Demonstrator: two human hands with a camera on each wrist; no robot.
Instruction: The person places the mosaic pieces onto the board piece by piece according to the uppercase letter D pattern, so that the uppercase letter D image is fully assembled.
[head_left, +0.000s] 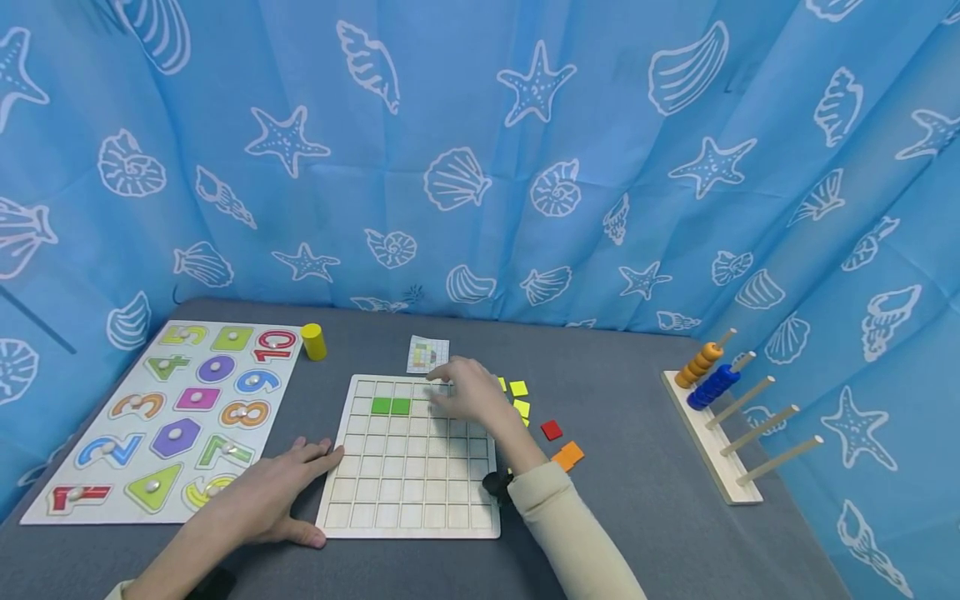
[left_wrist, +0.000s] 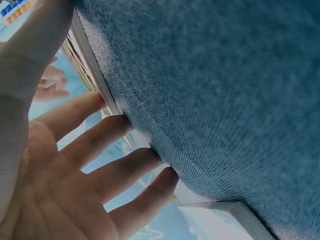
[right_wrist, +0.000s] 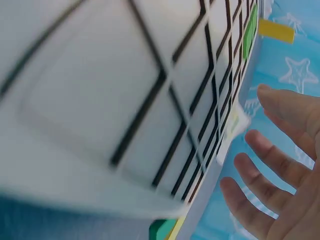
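Observation:
A pale wooden grid board [head_left: 408,492] lies on the grey cloth. Two green square tiles [head_left: 381,406] sit side by side in its upper-left cells. My left hand [head_left: 281,492] rests at the board's left edge, with its fingers spread and touching the edge or the cloth in the left wrist view. Over the far right part of the board is my right hand [head_left: 472,392]; the right wrist view shows its fingers [right_wrist: 267,155] loosely bent and holding nothing. A small printed pattern card [head_left: 427,354] lies just beyond the board, close to the right fingertips.
Right of the board lie several yellow tiles [head_left: 519,388], a red tile [head_left: 551,430] and orange tiles [head_left: 567,455]. A number puzzle [head_left: 247,346] is at left, beside a yellow cylinder [head_left: 313,342]. A peg rack [head_left: 712,437] with beads stands at right, before a blue curtain [head_left: 480,233].

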